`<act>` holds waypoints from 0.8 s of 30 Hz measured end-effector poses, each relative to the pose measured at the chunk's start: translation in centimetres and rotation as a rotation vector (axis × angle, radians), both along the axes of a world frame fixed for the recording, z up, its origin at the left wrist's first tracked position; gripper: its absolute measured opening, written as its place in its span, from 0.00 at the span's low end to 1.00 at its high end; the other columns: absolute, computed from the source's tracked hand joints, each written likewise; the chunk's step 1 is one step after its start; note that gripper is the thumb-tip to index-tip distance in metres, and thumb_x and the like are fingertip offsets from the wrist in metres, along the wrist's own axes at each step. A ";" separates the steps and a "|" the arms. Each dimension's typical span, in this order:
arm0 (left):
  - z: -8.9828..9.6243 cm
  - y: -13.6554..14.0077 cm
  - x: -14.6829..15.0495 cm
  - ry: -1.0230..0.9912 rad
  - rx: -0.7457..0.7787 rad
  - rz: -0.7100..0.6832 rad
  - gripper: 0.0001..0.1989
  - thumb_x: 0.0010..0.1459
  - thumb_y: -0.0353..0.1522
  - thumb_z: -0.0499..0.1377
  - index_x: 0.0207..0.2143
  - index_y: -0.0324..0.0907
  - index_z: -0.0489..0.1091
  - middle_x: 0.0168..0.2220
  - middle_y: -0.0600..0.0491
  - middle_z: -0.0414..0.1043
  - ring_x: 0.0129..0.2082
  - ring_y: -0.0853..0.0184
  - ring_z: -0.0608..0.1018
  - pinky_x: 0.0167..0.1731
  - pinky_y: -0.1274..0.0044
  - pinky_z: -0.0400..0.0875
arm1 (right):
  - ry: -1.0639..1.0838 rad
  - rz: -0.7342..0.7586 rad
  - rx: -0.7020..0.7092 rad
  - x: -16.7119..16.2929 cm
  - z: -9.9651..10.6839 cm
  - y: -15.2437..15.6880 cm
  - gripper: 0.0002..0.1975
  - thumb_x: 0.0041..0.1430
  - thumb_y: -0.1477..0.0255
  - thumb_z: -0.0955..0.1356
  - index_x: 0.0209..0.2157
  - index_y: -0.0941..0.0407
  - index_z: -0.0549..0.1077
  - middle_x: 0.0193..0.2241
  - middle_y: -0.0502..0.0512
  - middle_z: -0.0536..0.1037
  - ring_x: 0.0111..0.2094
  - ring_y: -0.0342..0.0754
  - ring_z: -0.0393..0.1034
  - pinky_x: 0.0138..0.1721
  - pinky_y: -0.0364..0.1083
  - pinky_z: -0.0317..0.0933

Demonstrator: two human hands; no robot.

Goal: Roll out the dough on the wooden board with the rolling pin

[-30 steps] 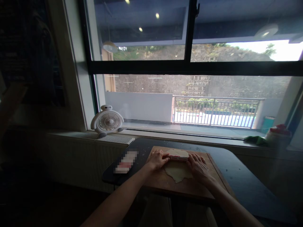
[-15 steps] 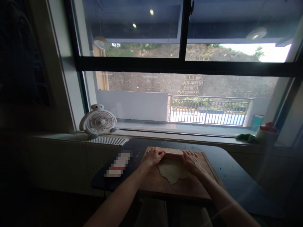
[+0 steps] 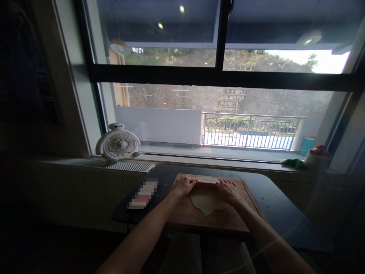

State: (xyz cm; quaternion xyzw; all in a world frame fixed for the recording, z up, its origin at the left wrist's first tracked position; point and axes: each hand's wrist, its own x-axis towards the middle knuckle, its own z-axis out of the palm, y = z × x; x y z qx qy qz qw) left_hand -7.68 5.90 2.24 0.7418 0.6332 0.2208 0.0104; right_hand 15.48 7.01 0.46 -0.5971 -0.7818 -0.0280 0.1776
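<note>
1. daylight enters only through the big window (image 3: 216, 106); the sky patch at upper right is blown out.
2. the room is dim, and the left wall nearly black.
3. ceiling lamps reflect in the upper glass.
4. the tabletop (image 3: 285, 217) lies underexposed and soft.
5. frame edges bend outward; a faint hazy flare crosses the lower right.

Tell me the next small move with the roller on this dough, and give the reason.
Probably draw the rolling pin back toward the body: both hands, left hand and right hand, hold it at the dough's far edge, near the wooden board's far side.
</note>
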 end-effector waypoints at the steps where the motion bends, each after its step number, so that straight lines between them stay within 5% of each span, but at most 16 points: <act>1: 0.0 0.6 0.2 0.002 0.003 0.023 0.21 0.59 0.47 0.46 0.40 0.49 0.74 0.39 0.51 0.73 0.43 0.62 0.72 0.43 0.73 0.61 | 0.001 -0.014 -0.008 -0.2 0.1 0.5 0.23 0.64 0.62 0.50 0.49 0.55 0.66 0.49 0.59 0.70 0.52 0.51 0.59 0.53 0.52 0.44; 5: -0.6 1.1 0.7 0.008 0.020 0.049 0.21 0.59 0.45 0.46 0.37 0.48 0.75 0.39 0.50 0.73 0.45 0.60 0.70 0.46 0.70 0.58 | 0.004 -0.019 0.026 -0.2 -0.5 0.4 0.24 0.64 0.62 0.49 0.50 0.55 0.66 0.47 0.59 0.71 0.49 0.51 0.61 0.52 0.52 0.45; 15: -1.7 -5.5 -0.9 0.042 0.188 -0.169 0.18 0.61 0.45 0.45 0.50 0.56 0.66 0.40 0.54 0.69 0.42 0.66 0.69 0.48 0.72 0.56 | 0.008 0.105 0.233 1.1 -1.8 -6.0 0.18 0.64 0.66 0.54 0.50 0.54 0.65 0.48 0.56 0.69 0.49 0.50 0.58 0.52 0.47 0.46; 24: -1.1 0.3 0.3 0.099 0.120 0.010 0.22 0.61 0.46 0.45 0.34 0.44 0.74 0.36 0.50 0.73 0.39 0.64 0.73 0.42 0.72 0.60 | 0.041 -0.084 0.161 -0.4 -0.7 0.2 0.21 0.64 0.64 0.54 0.33 0.57 0.73 0.36 0.57 0.72 0.37 0.47 0.65 0.40 0.44 0.53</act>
